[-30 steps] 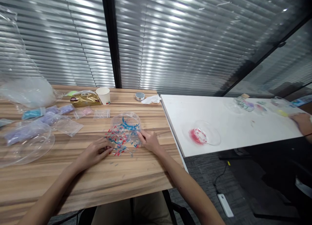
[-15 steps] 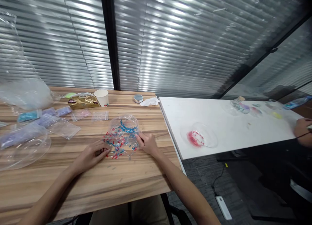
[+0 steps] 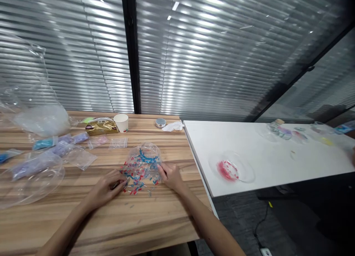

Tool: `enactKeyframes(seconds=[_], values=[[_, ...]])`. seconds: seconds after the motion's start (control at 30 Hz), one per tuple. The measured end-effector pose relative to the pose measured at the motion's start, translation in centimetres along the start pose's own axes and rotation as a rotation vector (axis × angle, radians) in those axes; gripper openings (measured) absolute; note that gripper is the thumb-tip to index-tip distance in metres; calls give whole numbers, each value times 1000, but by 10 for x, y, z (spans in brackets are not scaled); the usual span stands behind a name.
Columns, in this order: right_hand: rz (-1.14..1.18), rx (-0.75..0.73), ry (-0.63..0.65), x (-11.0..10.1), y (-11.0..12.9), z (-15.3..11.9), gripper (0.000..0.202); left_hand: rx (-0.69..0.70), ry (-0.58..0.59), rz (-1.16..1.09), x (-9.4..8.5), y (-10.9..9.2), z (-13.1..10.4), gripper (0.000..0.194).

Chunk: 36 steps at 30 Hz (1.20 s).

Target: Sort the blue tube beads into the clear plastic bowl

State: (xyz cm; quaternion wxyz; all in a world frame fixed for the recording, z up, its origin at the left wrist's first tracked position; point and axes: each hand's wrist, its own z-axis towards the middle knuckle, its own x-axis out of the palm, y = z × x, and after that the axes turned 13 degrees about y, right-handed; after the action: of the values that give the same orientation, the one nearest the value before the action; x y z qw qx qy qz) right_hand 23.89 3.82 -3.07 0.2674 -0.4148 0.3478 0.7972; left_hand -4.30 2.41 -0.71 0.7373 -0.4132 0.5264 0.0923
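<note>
A clear plastic bowl (image 3: 151,147) with blue pieces inside stands on the wood-grain table, seemingly tipped toward me. Red, blue and clear tube-like pieces (image 3: 135,188) lie scattered in front of it and at its near side. My right hand (image 3: 169,174) pinches the bowl's right edge between thumb and fingers. At the left border of the loose pieces rests my left hand (image 3: 112,184), its fingers curled and thumb close to the fingertips. Whatever those fingertips hold is too small to make out.
To the left lie small plastic bags (image 3: 61,148) and a large clear lid or dish (image 3: 36,180). Behind stand a gold tissue pack (image 3: 102,126), a paper cup (image 3: 121,123) and a round tin (image 3: 160,123). A white table (image 3: 191,152) adjoins on the right, bearing a dish with red pieces (image 3: 227,170).
The camera view has tilted, so the table sits lower and slightly right. Both hands keep nearly the same places by the bowl and pieces. A co-worker's hand at far right has mostly left view.
</note>
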Motion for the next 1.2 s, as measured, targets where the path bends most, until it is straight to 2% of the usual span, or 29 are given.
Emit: enactKeyframes(seconds=[0.2,0.43,0.8,1.2], values=[[-30,5,21,4,-2,-2,33,24,0,53,0,-1,1,27],[-27,30,7,1,-1,2,37,28,-11,66,-1,0,0,26],[-4,25,-131,4,-7,2,48,31,-67,78,1,-1,-1,27],[-12,-25,-165,0,-3,4,48,46,-117,162,1,2,-2,26]])
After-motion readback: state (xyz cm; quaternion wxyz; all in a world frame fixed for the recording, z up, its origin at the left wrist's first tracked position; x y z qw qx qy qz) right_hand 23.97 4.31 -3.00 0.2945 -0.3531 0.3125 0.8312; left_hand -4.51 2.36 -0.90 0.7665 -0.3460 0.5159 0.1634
